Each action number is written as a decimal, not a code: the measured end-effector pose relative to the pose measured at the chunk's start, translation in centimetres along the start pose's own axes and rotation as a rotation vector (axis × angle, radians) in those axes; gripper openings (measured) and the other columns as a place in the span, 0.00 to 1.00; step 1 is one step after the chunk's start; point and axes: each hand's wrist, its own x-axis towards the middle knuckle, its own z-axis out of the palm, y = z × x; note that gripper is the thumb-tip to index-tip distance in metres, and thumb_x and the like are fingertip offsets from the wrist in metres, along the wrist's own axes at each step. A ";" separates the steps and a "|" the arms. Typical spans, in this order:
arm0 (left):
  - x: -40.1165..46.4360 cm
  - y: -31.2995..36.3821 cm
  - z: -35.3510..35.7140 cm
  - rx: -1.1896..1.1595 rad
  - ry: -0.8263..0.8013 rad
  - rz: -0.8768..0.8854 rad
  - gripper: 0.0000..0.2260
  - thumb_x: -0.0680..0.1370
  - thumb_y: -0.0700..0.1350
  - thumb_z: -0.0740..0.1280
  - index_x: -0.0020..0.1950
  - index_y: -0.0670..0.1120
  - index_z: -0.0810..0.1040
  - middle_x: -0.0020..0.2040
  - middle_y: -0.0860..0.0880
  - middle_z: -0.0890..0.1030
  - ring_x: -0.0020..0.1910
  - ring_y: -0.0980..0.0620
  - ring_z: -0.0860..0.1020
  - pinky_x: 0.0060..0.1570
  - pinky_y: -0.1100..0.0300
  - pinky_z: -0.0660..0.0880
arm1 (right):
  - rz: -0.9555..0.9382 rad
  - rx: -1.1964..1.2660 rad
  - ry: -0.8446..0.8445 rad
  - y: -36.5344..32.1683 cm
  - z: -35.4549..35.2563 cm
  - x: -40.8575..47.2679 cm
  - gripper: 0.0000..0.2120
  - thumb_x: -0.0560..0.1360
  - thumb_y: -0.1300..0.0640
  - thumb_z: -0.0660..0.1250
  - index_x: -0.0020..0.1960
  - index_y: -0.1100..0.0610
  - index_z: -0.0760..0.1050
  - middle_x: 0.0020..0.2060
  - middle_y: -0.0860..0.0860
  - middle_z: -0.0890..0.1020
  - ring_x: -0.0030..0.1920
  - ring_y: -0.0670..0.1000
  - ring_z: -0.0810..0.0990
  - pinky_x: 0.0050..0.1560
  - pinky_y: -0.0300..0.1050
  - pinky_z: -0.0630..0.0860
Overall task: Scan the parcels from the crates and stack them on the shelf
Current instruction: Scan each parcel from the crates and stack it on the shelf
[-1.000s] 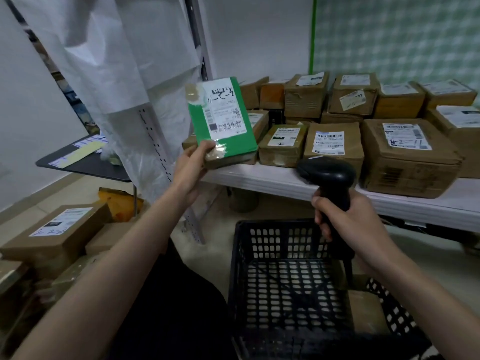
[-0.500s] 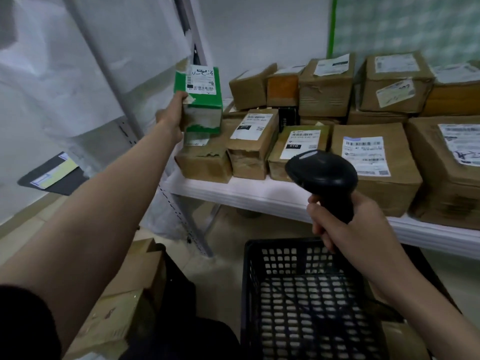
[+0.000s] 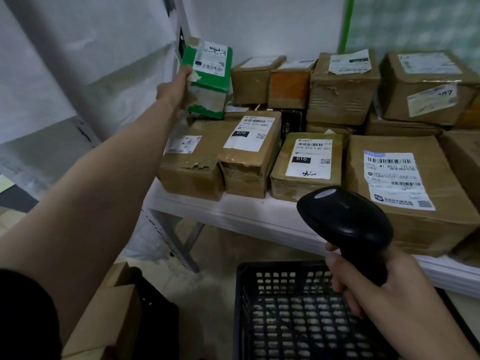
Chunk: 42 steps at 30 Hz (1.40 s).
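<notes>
Green parcel (image 3: 210,74): held up at the far left end of the shelf, above the brown boxes there. White shipping label with barcode faces the camera; torn tape on the top corner and lower face. Its bottom edge sits just over the box below; contact unclear.
Left hand (image 3: 176,87): arm fully stretched, fingers wrapped round the left side of the green parcel, gripping it.
Scanner (image 3: 345,224): black handheld, head tilted up and left, in front of the shelf edge and above the crate.
Right hand (image 3: 374,289): fingers closed round the scanner handle, grasping it firmly.
Crate (image 3: 293,315): black plastic, lattice walls and floor, on the ground below the right hand. No parcel visible in the part shown.
Shelf (image 3: 233,211): white board on a slotted metal upright, loaded with taped brown parcels.
Front row: leftmost box (image 3: 192,162) with small label; next, box marked 070 (image 3: 252,152); then box marked 010 (image 3: 309,165); then a large box (image 3: 405,190) with long label.
Back rows: more brown boxes stacked two high, an orange-sided one (image 3: 289,87) among them.
Floor, lower left: open cardboard box (image 3: 109,320) beside a dark object, not identifiable.
Left wall: white plastic sheeting (image 3: 78,61) hanging behind the upright.
</notes>
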 end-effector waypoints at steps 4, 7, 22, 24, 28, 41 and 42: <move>-0.4 0.4 0.0 0.066 -0.230 -0.043 0.24 0.77 0.64 0.67 0.67 0.50 0.77 0.55 0.47 0.86 0.54 0.48 0.85 0.46 0.56 0.83 | 0.018 -0.005 0.017 -0.2 -0.2 0.0 0.07 0.71 0.50 0.70 0.41 0.54 0.80 0.29 0.52 0.83 0.27 0.46 0.78 0.38 0.45 0.74; 0.3 -1.4 0.5 0.004 -0.213 -0.051 0.14 0.81 0.50 0.67 0.64 0.48 0.74 0.58 0.46 0.81 0.54 0.49 0.82 0.55 0.54 0.82 | 0.022 0.008 0.014 -0.3 0.0 -0.1 0.05 0.70 0.51 0.70 0.42 0.52 0.80 0.31 0.52 0.84 0.28 0.46 0.79 0.40 0.49 0.75; -1.8 -2.5 2.2 0.695 -0.068 0.232 0.16 0.81 0.45 0.69 0.68 0.42 0.75 0.62 0.45 0.78 0.61 0.47 0.77 0.58 0.56 0.75 | -0.004 -0.004 0.044 0.3 -0.4 -0.9 0.06 0.72 0.50 0.70 0.44 0.53 0.79 0.31 0.52 0.83 0.27 0.45 0.77 0.38 0.50 0.74; -4.6 -2.4 1.6 0.917 -0.070 0.383 0.21 0.80 0.50 0.68 0.70 0.42 0.73 0.66 0.41 0.77 0.65 0.41 0.76 0.60 0.51 0.75 | -0.023 -0.002 0.045 0.6 -1.2 -1.6 0.03 0.75 0.54 0.70 0.45 0.53 0.79 0.31 0.51 0.83 0.27 0.44 0.78 0.37 0.47 0.74; -13.6 -2.9 0.6 1.081 -0.127 0.578 0.29 0.81 0.51 0.66 0.79 0.43 0.65 0.78 0.42 0.66 0.74 0.40 0.68 0.71 0.46 0.68 | -0.044 0.022 0.034 1.3 -3.2 -4.1 0.01 0.78 0.59 0.70 0.47 0.55 0.78 0.29 0.51 0.82 0.24 0.43 0.76 0.28 0.36 0.72; -43.0 -17.5 2.3 1.082 -0.532 0.756 0.28 0.80 0.53 0.68 0.77 0.43 0.70 0.76 0.43 0.71 0.75 0.44 0.68 0.75 0.49 0.63 | 0.010 0.000 0.078 8.2 -12.3 -11.7 0.02 0.79 0.60 0.67 0.48 0.56 0.77 0.31 0.53 0.81 0.26 0.46 0.75 0.29 0.42 0.73; -43.9 -19.0 3.3 1.121 -0.586 0.719 0.30 0.81 0.55 0.67 0.79 0.45 0.67 0.79 0.43 0.67 0.77 0.44 0.65 0.76 0.49 0.61 | 0.028 0.001 0.093 9.2 -13.1 -12.1 0.02 0.79 0.60 0.67 0.48 0.57 0.77 0.32 0.53 0.80 0.25 0.46 0.75 0.29 0.42 0.73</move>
